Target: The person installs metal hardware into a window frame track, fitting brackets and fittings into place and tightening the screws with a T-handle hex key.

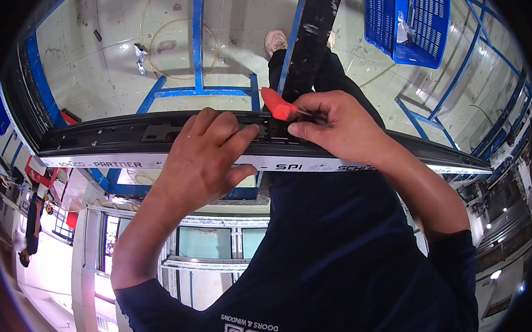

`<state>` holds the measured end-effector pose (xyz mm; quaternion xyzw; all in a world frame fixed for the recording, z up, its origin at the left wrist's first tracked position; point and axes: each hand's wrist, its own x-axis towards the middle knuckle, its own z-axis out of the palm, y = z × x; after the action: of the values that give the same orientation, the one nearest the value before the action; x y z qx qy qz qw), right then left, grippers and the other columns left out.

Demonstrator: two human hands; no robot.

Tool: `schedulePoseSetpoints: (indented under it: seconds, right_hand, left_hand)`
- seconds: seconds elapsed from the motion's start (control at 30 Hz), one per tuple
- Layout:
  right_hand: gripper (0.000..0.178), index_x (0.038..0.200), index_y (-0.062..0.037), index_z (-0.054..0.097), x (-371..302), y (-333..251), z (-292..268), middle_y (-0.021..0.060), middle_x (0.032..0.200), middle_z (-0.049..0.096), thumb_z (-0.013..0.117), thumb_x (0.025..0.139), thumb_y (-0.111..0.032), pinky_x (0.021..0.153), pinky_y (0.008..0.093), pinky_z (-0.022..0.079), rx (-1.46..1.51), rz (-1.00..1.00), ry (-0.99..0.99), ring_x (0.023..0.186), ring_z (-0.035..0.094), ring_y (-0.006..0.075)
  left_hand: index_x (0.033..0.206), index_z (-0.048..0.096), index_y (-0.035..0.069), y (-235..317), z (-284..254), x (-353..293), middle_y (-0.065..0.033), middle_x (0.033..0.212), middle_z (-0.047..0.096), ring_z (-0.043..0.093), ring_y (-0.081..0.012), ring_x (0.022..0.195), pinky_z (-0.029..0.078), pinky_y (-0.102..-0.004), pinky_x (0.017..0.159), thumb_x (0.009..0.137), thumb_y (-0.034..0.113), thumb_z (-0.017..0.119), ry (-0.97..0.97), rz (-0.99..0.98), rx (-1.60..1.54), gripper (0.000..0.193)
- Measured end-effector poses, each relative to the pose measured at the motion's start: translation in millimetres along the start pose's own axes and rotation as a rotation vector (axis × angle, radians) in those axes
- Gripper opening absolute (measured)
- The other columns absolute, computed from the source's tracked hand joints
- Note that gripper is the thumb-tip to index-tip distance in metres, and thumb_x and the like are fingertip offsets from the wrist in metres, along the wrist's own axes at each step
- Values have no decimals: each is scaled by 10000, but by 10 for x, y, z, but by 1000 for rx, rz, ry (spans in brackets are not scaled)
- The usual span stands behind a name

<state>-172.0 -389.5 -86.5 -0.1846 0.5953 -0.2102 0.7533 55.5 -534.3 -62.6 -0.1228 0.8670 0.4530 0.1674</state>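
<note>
A long black frame profile (330, 145), with a printed white strip along its near side, lies across in front of me. My left hand (209, 150) straddles it: the fingers bend over the channel and the thumb lies against the white strip. Its index fingertip touches the inside of the channel beside small dark fittings (274, 129). Between thumb and forefinger, my right hand (341, 124) pinches a small tool with a bent red-orange handle (278, 106). Part of a thin metal shaft shows at the fingers. The tool's far end is hidden by the hand.
Blue metal stand bars (198, 44) rise from the tiled floor beyond the profile. A dark bar (311, 45) runs away from me over my legs. Blue plastic baskets (421, 46) stand at far right. A thin hose (216, 34) coils on the floor. Another person (34, 229) is at far left.
</note>
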Motion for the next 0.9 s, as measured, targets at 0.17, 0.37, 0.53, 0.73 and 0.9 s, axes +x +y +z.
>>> schedulePoseSetpoints:
  seconds: [0.17,0.37,0.53,0.73,0.9]
  right_hand:
    - [178,996,32,685,-9,-63,-20,103,756,663,724,923,-125,673,320,488,-57,-88,145,697,604,152]
    - [200,983,34,683,49,-43,57,147,804,692,739,904,-140,702,359,512,-62,-96,40,729,665,221]
    - [212,958,30,683,51,35,95,182,792,669,760,877,-151,705,380,506,-119,-154,8,721,658,294]
    - [203,938,31,685,6,-120,31,197,793,651,768,864,-139,702,381,497,-204,-115,-9,720,650,305]
    - [178,935,34,685,22,-68,7,180,788,655,764,869,-112,700,368,496,-147,-82,-16,716,646,284]
  left_hand:
    - [1336,599,144,76,33,-70,-70,1011,518,536,-321,996,459,-477,926,598,276,902,-6,-11,160,809]
    - [1327,608,134,4,125,-115,-56,1045,509,523,-288,993,459,-472,951,593,300,846,53,17,229,789]
    - [1296,618,144,29,157,-144,-47,1045,520,530,-295,988,455,-468,923,618,339,809,127,17,233,731]
    - [1264,645,132,42,152,-124,-67,1064,530,530,-327,1052,461,-472,928,542,340,902,114,-19,152,794]
    - [1308,627,110,-201,-247,-367,-83,1100,527,520,-315,1110,443,-451,996,571,411,930,42,-244,226,852]
